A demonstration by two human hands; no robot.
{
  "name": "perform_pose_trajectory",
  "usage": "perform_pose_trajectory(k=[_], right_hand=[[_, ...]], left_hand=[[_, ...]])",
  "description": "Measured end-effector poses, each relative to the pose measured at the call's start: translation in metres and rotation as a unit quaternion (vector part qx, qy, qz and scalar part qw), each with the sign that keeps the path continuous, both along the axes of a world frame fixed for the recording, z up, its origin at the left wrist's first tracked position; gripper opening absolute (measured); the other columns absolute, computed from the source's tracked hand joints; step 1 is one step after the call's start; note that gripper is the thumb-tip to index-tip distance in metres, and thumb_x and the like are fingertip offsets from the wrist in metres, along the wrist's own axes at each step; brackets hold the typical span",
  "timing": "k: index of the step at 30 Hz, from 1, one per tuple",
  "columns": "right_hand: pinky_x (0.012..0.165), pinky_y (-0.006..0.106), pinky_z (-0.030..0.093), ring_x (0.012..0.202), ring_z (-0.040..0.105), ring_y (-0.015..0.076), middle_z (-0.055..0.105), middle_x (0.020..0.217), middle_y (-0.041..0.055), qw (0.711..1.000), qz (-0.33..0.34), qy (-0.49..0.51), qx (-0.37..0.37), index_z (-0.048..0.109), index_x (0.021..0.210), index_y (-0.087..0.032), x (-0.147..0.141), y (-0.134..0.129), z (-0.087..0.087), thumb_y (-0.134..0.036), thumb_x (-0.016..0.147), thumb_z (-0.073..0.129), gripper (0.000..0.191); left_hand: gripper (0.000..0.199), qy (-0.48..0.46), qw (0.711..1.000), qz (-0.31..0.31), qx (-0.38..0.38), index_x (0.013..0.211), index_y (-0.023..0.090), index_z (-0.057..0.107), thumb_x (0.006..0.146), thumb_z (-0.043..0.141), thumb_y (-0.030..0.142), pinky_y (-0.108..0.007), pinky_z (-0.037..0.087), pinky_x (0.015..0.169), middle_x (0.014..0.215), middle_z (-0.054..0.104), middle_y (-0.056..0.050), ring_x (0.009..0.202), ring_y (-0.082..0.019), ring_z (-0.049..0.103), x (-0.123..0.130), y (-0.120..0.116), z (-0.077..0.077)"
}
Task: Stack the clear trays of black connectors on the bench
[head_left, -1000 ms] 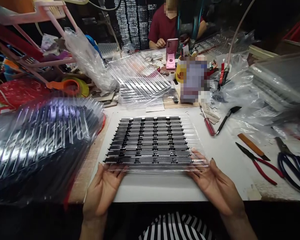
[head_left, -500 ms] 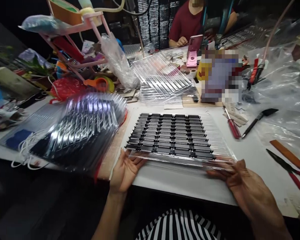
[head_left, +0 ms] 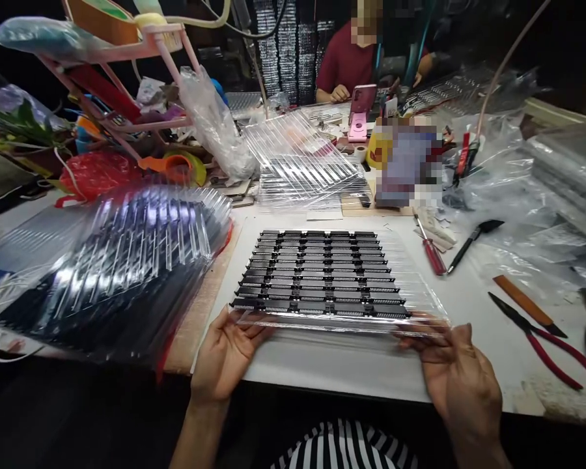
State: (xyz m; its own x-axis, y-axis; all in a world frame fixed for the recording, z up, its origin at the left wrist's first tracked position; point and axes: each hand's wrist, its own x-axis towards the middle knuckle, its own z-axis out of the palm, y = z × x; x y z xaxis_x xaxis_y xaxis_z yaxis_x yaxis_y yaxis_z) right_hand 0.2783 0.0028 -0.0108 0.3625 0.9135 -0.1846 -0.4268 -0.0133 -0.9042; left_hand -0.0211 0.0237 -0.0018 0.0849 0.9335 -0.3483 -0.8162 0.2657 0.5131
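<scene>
A clear plastic tray (head_left: 415,286) lies in front of me, tilted slightly, with rows of black toothed parts (head_left: 317,277) in it. My left hand (head_left: 227,352) grips its near left corner, fingertips under the edge. At the near right corner my right hand (head_left: 456,365) holds the same tray, its fingers showing through the plastic from below. The right strip of the tray bears no black parts. White sheet (head_left: 322,361) covers the table under it.
Stacked clear trays (head_left: 141,241) lie at the left, more clear trays (head_left: 303,156) behind. Right: a red screwdriver (head_left: 432,251), a black tool (head_left: 473,244), red-handled pliers (head_left: 532,332), an orange-handled blade (head_left: 522,299). A pink rack (head_left: 141,45) stands back left; a person (head_left: 344,62) sits opposite.
The view has shifted, so the table objects appear further left. Both hands still hold the tray, which looks much the same in their grip.
</scene>
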Motion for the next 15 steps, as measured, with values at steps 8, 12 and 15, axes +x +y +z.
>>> perform_pose_trajectory(k=[8, 12, 15], right_hand=[[0.07, 0.032, 0.053, 0.082, 0.064, 0.0223, 0.068, 0.097, 0.0113, 1.0, 0.019, 0.006, 0.018, 0.071, 0.097, -0.016, 0.0011, -0.0001, -0.0007, -0.042, 0.093, 0.05, 0.034], [0.061, 0.033, 0.055, 0.079, 0.065, 0.0252, 0.069, 0.091, 0.0124, 0.999, 0.034, 0.013, 0.009, 0.072, 0.094, -0.015, 0.0043, 0.0026, 0.0017, -0.045, 0.093, 0.049, 0.038], [0.055, 0.033, 0.054, 0.073, 0.066, 0.0255, 0.07, 0.085, 0.013, 0.998, 0.063, 0.01, -0.005, 0.071, 0.094, -0.013, 0.0072, 0.0043, 0.0038, -0.045, 0.09, 0.054, 0.036]], left_hand=[[0.033, 0.008, 0.999, 0.025, -0.038, 0.076, 0.016, 0.067, 0.091, 0.037, 0.016, -0.049, 0.051, 0.087, 0.102, 0.072, -0.009, 0.099, -0.029, 0.066, 0.0026, 0.0011, 0.0009], [0.033, 0.008, 0.999, 0.029, -0.039, 0.072, 0.016, 0.065, 0.09, 0.038, 0.015, -0.049, 0.052, 0.086, 0.102, 0.072, -0.01, 0.1, -0.029, 0.065, 0.0032, 0.0013, 0.001], [0.034, 0.016, 0.999, 0.029, -0.036, 0.071, 0.015, 0.065, 0.09, 0.037, 0.015, -0.048, 0.053, 0.084, 0.1, 0.072, -0.011, 0.1, -0.03, 0.065, 0.0028, 0.001, 0.0]])
